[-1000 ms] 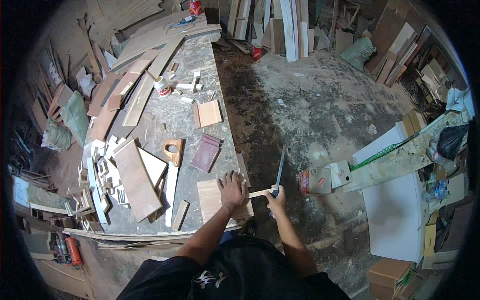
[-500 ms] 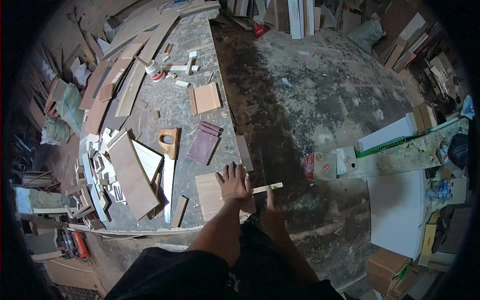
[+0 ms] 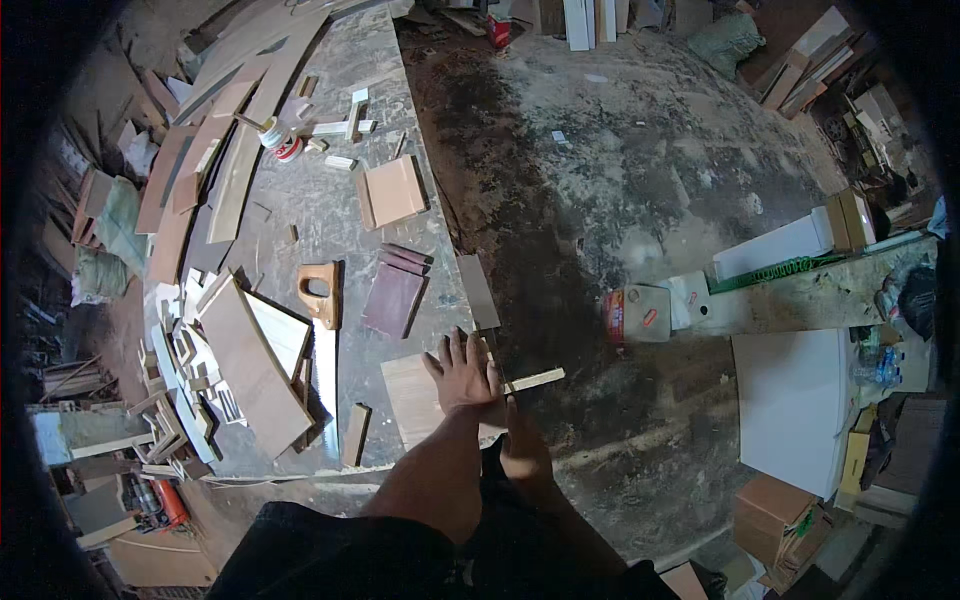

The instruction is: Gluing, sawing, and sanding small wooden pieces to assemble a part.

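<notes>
The left hand [image 3: 466,380], fingers spread open, lies flat on one pale rectangular wooden board [image 3: 405,388]. One narrow pale wooden strip [image 3: 538,380] juts rightward beside its thumb, just above the right hand [image 3: 525,450], whose grip I cannot tell. Beyond: one wooden-handled handsaw [image 3: 318,293], one maroon panel [image 3: 393,300].

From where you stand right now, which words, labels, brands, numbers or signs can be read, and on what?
White tub with a red label: bold lettering, which I won't copy out.
Pale container with a red side: red mark, too small to read.
White container beside it: red mark, also too small.
I can make out no other text.
</notes>
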The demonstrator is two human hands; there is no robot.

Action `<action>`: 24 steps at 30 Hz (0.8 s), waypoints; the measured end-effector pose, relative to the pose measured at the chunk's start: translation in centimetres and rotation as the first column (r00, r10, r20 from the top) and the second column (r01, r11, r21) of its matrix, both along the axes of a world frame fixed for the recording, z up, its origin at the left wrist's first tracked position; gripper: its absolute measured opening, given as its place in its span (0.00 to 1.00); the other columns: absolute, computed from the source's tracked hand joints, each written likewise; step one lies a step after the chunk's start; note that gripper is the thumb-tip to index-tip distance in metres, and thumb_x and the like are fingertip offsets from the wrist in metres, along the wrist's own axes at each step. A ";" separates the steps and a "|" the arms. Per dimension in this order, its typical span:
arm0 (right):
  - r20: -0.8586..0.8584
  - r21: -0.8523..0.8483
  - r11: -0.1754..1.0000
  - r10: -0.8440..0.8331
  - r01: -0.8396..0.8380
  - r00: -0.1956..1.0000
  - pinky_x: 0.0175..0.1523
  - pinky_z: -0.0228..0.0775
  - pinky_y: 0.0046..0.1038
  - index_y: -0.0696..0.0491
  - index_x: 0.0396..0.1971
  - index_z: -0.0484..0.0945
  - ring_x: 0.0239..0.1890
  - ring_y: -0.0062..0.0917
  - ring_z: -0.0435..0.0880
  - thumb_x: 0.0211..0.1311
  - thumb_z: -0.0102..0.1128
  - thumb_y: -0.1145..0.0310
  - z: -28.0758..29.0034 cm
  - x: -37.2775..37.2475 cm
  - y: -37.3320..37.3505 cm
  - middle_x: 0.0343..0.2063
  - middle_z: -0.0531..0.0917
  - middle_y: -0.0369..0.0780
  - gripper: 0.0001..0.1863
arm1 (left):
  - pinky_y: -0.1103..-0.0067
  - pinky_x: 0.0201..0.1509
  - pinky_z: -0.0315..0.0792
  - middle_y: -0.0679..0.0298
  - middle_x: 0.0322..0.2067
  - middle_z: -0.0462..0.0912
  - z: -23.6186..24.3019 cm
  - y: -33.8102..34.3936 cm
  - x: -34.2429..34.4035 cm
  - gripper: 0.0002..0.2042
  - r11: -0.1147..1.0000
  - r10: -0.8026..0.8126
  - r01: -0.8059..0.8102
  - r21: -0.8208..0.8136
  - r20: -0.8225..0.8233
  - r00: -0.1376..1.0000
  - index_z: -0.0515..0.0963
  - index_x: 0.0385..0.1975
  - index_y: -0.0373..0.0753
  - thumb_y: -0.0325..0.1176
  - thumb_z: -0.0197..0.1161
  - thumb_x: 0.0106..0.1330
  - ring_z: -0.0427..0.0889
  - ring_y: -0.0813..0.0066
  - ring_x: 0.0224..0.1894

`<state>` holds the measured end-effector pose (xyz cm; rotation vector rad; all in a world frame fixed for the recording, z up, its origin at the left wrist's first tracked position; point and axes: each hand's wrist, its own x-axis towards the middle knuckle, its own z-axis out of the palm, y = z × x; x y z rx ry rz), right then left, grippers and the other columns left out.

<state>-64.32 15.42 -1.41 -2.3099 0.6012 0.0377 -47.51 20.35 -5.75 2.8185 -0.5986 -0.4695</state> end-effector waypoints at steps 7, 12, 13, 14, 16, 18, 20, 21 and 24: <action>-0.237 0.070 0.997 0.039 -0.023 0.971 0.39 0.74 0.46 0.49 0.75 0.53 0.40 0.51 0.79 0.59 0.56 0.78 0.6 0.5 0.0 0.44 0.77 0.54 0.43 | 0.38 0.74 0.28 0.51 0.75 0.52 -0.2 -0.2 0.2 0.35 1.000 -0.001 0.001 -0.007 0.029 1.000 0.60 0.72 0.43 0.54 0.47 0.67 0.46 0.45 0.77; 0.023 0.030 1.000 0.002 -0.003 1.000 0.38 0.73 0.46 0.50 0.75 0.53 0.40 0.52 0.79 0.59 0.56 0.79 0.9 0.0 -0.1 0.43 0.77 0.54 0.42 | 0.38 0.74 0.28 0.51 0.75 0.53 0.0 -0.5 0.0 0.34 1.000 0.000 0.000 -0.008 0.013 1.000 0.60 0.72 0.43 0.54 0.46 0.67 0.47 0.46 0.77; 0.085 -0.010 1.000 0.002 -0.001 0.996 0.38 0.73 0.46 0.50 0.75 0.54 0.40 0.52 0.79 0.59 0.56 0.79 1.0 0.1 0.1 0.43 0.77 0.54 0.42 | 0.38 0.74 0.30 0.51 0.74 0.54 -0.1 -0.4 -0.1 0.34 1.000 -0.003 0.004 -0.024 0.055 0.998 0.61 0.71 0.43 0.53 0.47 0.67 0.48 0.44 0.76; 0.086 -0.011 1.000 0.002 -0.001 0.996 0.38 0.73 0.46 0.50 0.75 0.54 0.40 0.52 0.79 0.59 0.56 0.79 1.1 0.1 0.2 0.43 0.77 0.54 0.42 | 0.38 0.74 0.31 0.51 0.73 0.55 -0.1 -0.4 -0.1 0.33 0.999 -0.005 0.008 -0.040 0.096 0.995 0.61 0.71 0.43 0.52 0.48 0.67 0.50 0.43 0.75; -0.134 -0.005 1.000 -0.001 0.001 0.991 0.39 0.74 0.46 0.51 0.73 0.57 0.41 0.52 0.79 0.60 0.56 0.78 1.4 0.3 0.2 0.44 0.76 0.54 0.40 | 0.38 0.74 0.32 0.51 0.73 0.55 -0.1 -0.3 -0.1 0.33 0.999 -0.004 0.008 -0.041 0.098 0.995 0.61 0.71 0.43 0.52 0.49 0.67 0.50 0.43 0.75; -0.118 0.022 1.000 0.004 -0.001 0.993 0.39 0.74 0.47 0.51 0.73 0.57 0.40 0.53 0.79 0.60 0.56 0.78 1.2 0.2 0.1 0.45 0.76 0.55 0.39 | 0.38 0.74 0.32 0.50 0.73 0.55 -0.1 -0.2 -0.1 0.33 0.999 -0.003 0.007 -0.042 0.100 0.995 0.62 0.70 0.43 0.51 0.49 0.67 0.51 0.42 0.75; -0.103 0.048 0.999 0.006 -0.001 0.995 0.40 0.74 0.47 0.52 0.73 0.57 0.40 0.53 0.79 0.60 0.56 0.78 1.1 0.2 -0.1 0.45 0.75 0.55 0.39 | 0.38 0.74 0.32 0.50 0.73 0.55 -0.3 -0.3 -0.2 0.34 0.999 0.000 0.006 -0.052 0.114 0.993 0.61 0.71 0.43 0.51 0.49 0.66 0.51 0.42 0.74; -0.151 0.031 0.999 0.015 -0.010 0.988 0.42 0.73 0.48 0.52 0.73 0.57 0.41 0.53 0.78 0.60 0.55 0.78 1.1 0.3 -0.1 0.45 0.75 0.55 0.39 | 0.38 0.74 0.32 0.50 0.73 0.55 -0.4 -0.3 -0.2 0.34 0.999 0.000 0.006 -0.054 0.115 0.993 0.61 0.71 0.43 0.51 0.49 0.66 0.51 0.42 0.74; -0.137 -0.020 1.000 0.013 -0.016 0.990 0.45 0.73 0.49 0.53 0.73 0.56 0.44 0.53 0.78 0.60 0.55 0.77 0.6 0.0 -0.1 0.45 0.75 0.55 0.39 | 0.38 0.74 0.32 0.50 0.73 0.55 -0.1 -0.5 -0.3 0.34 0.998 0.000 0.005 -0.055 0.107 0.994 0.60 0.71 0.43 0.51 0.49 0.66 0.50 0.42 0.75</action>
